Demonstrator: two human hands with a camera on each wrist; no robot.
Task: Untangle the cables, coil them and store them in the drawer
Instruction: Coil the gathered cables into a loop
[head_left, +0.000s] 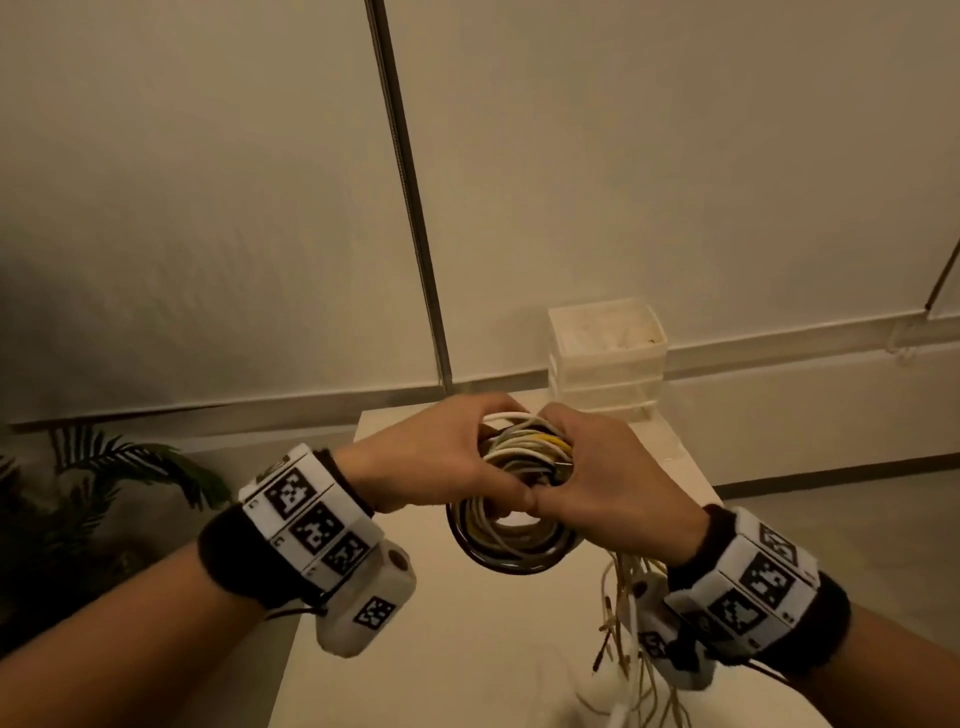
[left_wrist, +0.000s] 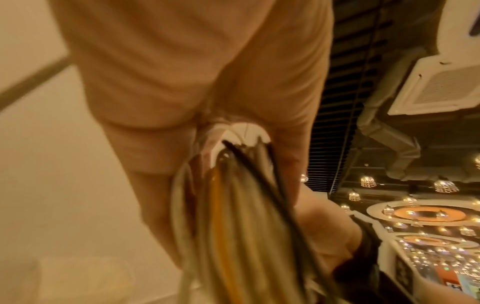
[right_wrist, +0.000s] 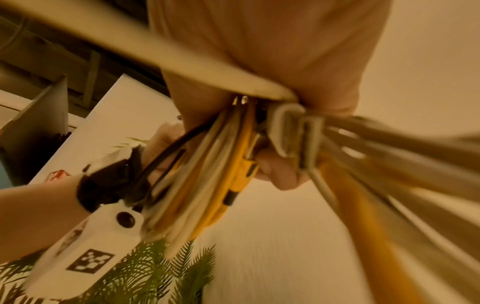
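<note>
A coil of white, yellow and black cables (head_left: 511, 512) is held up above the white table (head_left: 431, 639). My left hand (head_left: 441, 462) grips its left side and my right hand (head_left: 597, 467) grips its right side, thumbs meeting at the middle. Loose cable ends (head_left: 623, 623) hang down under my right wrist. The left wrist view shows the cable bundle (left_wrist: 233, 226) running from my curled fingers. In the right wrist view my right hand (right_wrist: 280, 115) clasps the yellow and white strands (right_wrist: 207, 174). A white drawer unit (head_left: 608, 358) stands at the table's far end.
A green potted plant (head_left: 88, 499) stands on the floor to the left of the table. A metal pole (head_left: 410, 208) rises along the wall behind. Floor lies to the right of the table.
</note>
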